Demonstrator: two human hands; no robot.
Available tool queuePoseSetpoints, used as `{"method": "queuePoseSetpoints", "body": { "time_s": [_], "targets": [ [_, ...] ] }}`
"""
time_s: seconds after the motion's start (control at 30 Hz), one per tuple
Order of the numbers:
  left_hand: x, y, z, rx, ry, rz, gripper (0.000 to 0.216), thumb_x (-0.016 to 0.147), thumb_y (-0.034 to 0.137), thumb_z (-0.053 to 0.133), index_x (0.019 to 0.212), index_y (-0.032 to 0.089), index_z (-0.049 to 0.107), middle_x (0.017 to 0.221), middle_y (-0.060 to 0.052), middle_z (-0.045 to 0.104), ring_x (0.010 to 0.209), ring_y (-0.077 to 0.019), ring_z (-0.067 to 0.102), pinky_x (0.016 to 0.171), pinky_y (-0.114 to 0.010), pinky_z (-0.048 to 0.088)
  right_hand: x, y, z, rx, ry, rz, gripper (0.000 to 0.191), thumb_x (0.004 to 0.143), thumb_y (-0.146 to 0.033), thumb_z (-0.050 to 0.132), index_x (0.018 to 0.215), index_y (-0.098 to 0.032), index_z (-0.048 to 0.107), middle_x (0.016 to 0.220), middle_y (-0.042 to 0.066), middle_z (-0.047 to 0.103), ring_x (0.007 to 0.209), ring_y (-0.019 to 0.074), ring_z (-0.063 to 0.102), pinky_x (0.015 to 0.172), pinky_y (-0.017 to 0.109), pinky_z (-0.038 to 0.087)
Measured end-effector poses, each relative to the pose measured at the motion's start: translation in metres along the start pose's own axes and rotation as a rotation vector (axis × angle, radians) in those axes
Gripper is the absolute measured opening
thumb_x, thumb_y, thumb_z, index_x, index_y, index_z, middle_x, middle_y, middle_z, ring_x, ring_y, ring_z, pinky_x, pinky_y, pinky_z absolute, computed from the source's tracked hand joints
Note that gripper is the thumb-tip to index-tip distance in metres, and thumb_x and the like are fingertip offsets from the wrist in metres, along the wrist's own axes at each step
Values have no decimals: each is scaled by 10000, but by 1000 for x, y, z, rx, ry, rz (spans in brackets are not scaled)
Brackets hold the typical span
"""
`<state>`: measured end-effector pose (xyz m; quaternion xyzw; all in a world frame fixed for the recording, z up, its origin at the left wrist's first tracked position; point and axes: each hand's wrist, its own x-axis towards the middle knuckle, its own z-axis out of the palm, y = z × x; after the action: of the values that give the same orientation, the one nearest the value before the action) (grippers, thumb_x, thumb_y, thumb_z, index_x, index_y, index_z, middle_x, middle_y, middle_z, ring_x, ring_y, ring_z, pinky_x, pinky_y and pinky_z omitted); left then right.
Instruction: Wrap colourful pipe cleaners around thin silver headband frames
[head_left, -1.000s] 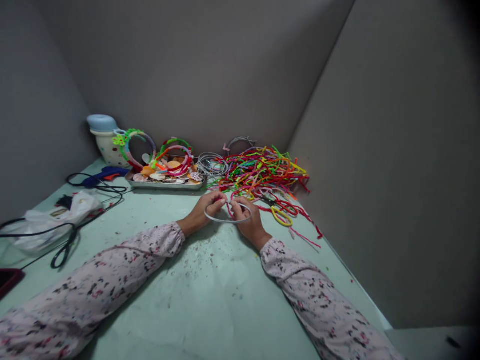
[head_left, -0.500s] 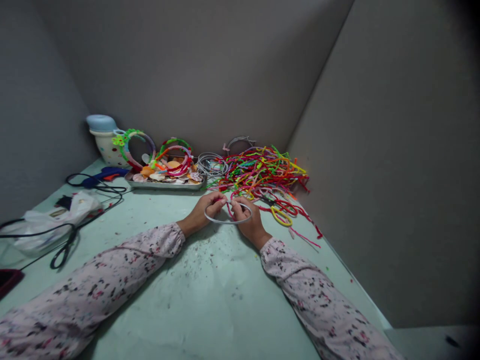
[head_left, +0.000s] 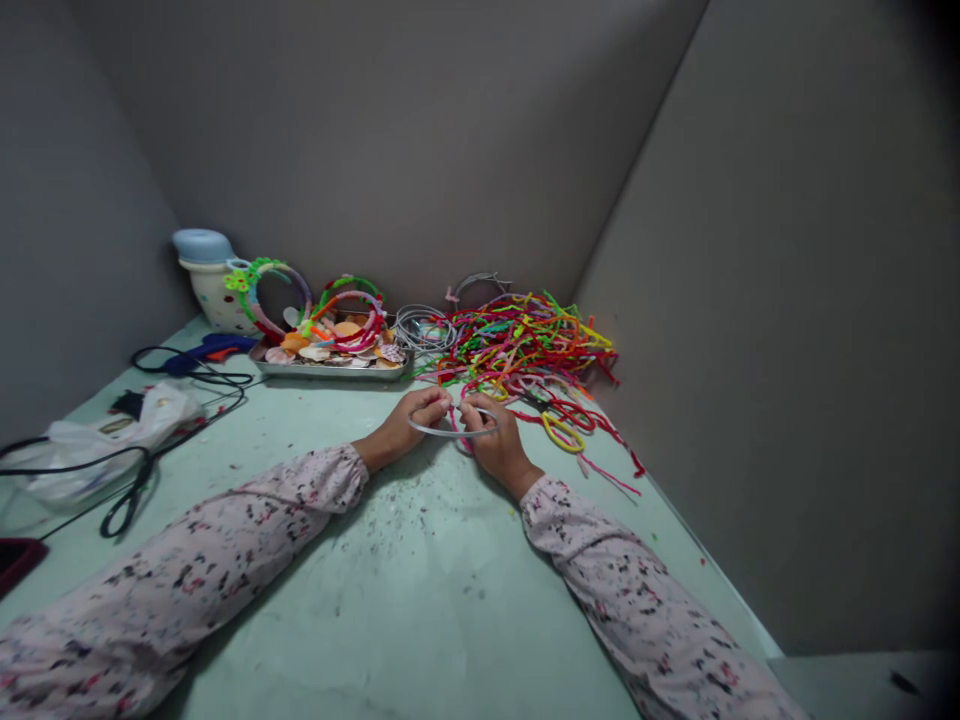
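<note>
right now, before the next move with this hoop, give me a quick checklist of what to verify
1. Left hand grip on the grey hoop: ok, fingers are closed on its left end.
2. Right hand grip on the hoop: ok, it is closed on the right side.
3. Pink strand at the hoop: ok, it sits between the two hands.
4. How far the strand is wound on: cannot tell, the fingers hide it.
5. Pile of coloured strands close by: ok, it lies just behind the hands.
6. Black scissors clear of the hands: ok, they lie far off to the left.
</note>
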<state>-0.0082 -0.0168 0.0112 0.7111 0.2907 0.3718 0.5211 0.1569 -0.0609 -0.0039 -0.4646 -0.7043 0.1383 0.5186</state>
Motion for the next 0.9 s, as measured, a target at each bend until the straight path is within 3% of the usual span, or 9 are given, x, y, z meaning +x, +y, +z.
{"method": "queuePoseSetpoints", "body": {
  "time_s": [0.43, 0.9],
  "targets": [
    [2, 0, 2, 117, 101, 58, 326, 866, 453, 475, 741, 156, 520, 621, 21, 459, 577, -107, 414, 530, -229, 314, 0, -5, -2, 1, 16, 26, 230, 923, -316, 446, 802, -194, 597, 700, 11, 570, 679, 157, 533, 625, 258, 420],
    [5, -3, -3, 76, 5, 16, 372, 840, 494, 484, 672, 162, 476, 578, 31, 404, 542, -100, 364, 499, -239, 271, 0, -4, -1, -19, -11, -25, 224, 922, -283, 435, 801, -200, 604, 753, 23, 581, 736, 167, 540, 707, 279, 433]
  ]
}}
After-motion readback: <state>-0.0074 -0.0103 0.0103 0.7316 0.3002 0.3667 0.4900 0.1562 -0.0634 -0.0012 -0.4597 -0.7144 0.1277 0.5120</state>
